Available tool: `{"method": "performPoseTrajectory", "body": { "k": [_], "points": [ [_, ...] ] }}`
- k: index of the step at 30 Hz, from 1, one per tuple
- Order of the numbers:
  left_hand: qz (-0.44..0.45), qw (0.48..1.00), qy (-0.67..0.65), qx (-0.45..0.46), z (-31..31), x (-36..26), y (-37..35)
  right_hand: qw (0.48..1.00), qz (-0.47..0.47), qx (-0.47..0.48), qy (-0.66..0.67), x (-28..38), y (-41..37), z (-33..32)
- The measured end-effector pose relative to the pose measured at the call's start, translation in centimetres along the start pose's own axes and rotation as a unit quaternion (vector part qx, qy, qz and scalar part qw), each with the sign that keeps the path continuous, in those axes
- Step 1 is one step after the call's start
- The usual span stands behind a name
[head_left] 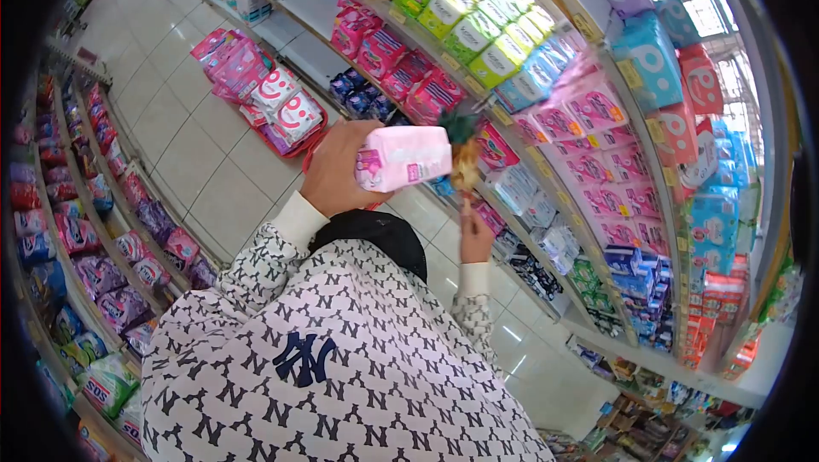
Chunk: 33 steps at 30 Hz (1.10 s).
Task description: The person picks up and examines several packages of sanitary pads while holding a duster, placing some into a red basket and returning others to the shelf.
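Note:
My left hand is wrapped round a pink and white soft pack, held up in front of my chest. The print on it is too blurred to read. My right hand grips the thin handle of what looks like a feather duster, yellow-brown with a dark green end, smeared by motion. The duster's head is beside the pack, close to the shelf front. Beyond my left hand, a red basket on the floor holds pink and white packs.
A tall shelf unit on the right carries green packs, pink packs and teal packs. Low, dark pink packs sit near a bare shelf stretch. Shelves of bagged goods line the left side. Tiled floor runs between.

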<state>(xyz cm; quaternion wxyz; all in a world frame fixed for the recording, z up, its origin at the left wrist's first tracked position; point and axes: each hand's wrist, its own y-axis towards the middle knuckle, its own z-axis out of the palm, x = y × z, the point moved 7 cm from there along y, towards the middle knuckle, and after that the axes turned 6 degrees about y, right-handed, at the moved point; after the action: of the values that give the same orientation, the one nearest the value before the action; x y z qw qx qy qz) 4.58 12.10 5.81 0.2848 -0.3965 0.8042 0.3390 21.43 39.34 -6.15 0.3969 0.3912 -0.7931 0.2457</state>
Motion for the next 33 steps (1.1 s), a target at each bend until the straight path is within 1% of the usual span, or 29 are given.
{"method": "performPoseTrajectory", "body": {
  "k": [2,3,5,6,7,8,10,11,12,13,14,15,18,19,21,22,23,25,26,27,28,30,31,33],
  "points": [
    [0.011,1.0,0.007,-0.002,-0.8,-0.5,-0.5,0.99,-0.036,-0.047,0.131,1.7,0.4,-1.4],
    [-0.002,1.0,-0.011,-0.002,-0.8,-0.3,-0.7,0.976,-0.047,-0.075,0.199,3.0,-0.4,-2.0],
    [0.017,0.999,0.029,-0.018,-1.1,-0.2,-1.1,0.981,-0.173,0.003,0.081,8.8,-3.5,-0.7],
    [0.03,0.998,0.041,-0.026,-0.5,-0.3,-1.0,0.971,-0.235,0.036,0.014,11.6,-5.1,-0.1],
    [0.077,0.994,0.077,-0.007,0.4,-0.3,-1.0,0.974,-0.215,0.046,-0.046,12.7,-5.5,0.3],
    [0.125,0.986,0.111,0.009,1.4,-0.3,-1.0,0.983,-0.178,0.024,-0.039,10.9,-4.4,0.2],
    [0.08,0.995,0.05,-0.012,-0.1,-1.1,-1.4,0.995,-0.102,-0.012,-0.021,3.1,-1.1,1.0],
    [0.094,0.993,0.066,0.009,0.1,-1.3,-1.5,0.997,0.031,0.072,0.006,-3.3,0.8,1.6],
    [0.114,0.992,0.048,0.014,0.2,-1.6,-1.7,0.979,0.116,0.074,0.15,-3.8,0.5,1.5],
    [0.138,0.99,0.031,0.02,0.4,-1.9,-1.8,0.933,0.197,0.072,0.292,-4.1,-0.2,1.7],
    [0.164,0.986,0.014,0.029,0.7,-2.2,-1.8,0.859,0.274,0.065,0.428,-4.2,-0.8,2.4],
    [0.197,0.979,0.031,0.049,1.3,-2.6,-2.1,0.862,0.274,0.098,0.415,-4.1,-0.8,3.2],
    [0.328,0.929,0.132,0.112,3.6,-3.5,-3.6,0.768,0.308,0.082,0.555,3.1,-1.8,4.0],
    [0.358,0.92,0.117,0.11,3.8,-3.9,-4.2,0.784,0.283,0.088,0.546,3.2,-1.3,4.0],
    [0.386,0.903,0.148,0.116,4.2,-4.3,-4.8,0.809,0.234,0.099,0.53,3.3,-0.9,4.1],
    [0.402,0.893,0.165,0.118,4.2,-4.7,-4.8,0.807,0.229,0.087,0.537,3.5,-0.8,4.0],
    [0.383,0.9,0.162,0.133,4.0,-4.9,-4.6,0.806,0.222,0.073,0.544,3.7,-0.7,3.8],
    [0.246,0.96,0.036,0.126,2.9,-3.8,-3.7,0.793,0.214,0.032,0.57,4.8,-0.9,2.9],
    [0.174,0.977,-0.027,0.121,2.5,-3.1,-3.4,0.788,0.195,0.024,0.583,5.3,-0.8,2.5],
    [0.128,0.979,-0.068,0.146,3.0,-2.7,-3.7,0.783,0.176,0.015,0.597,5.8,-0.9,2.1],
    [0.079,0.977,-0.132,0.144,3.8,-2.2,-3.9,0.776,0.159,0.004,0.61,6.0,-0.9,1.8],
    [-0.025,0.955,-0.26,0.142,5.5,-1.6,-4.5,0.783,0.141,-0.016,0.606,5.9,-1.1,1.5],
    [-0.05,0.959,-0.256,0.113,5.5,-1.4,-4.5,0.789,0.135,-0.025,0.599,5.3,-1.2,1.6],
    [-0.086,0.94,-0.295,0.15,5.8,-1.2,-4.4,0.803,0.123,-0.04,0.581,4.2,-1.4,1.4]
  ]
}}
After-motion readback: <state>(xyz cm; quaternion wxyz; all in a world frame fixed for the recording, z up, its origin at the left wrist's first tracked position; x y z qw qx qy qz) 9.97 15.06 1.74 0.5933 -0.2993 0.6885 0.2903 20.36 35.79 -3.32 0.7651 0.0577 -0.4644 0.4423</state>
